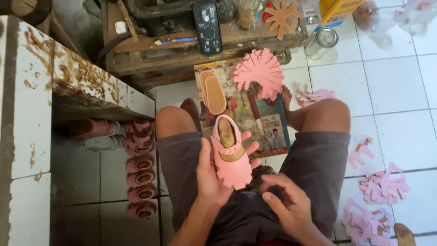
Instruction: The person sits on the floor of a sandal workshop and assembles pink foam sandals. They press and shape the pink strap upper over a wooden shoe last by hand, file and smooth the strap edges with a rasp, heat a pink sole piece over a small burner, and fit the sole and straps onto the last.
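- Left hand (210, 175) grips small pink leather baby shoe (231, 155) over lap, inspection step.
- Right hand (287, 205) empty, fingers loosely curled, right of shoe.
- Next probably needs tan sole (214, 93) beyond shoe.

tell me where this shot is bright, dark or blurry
Head view: the white floor tiles at right are brightly lit, nearly washed out; the row of pink shoes under the stained ledge lies in deep shadow; the pink shoe in the left hand is fairly sharp; the right hand is slightly soft.
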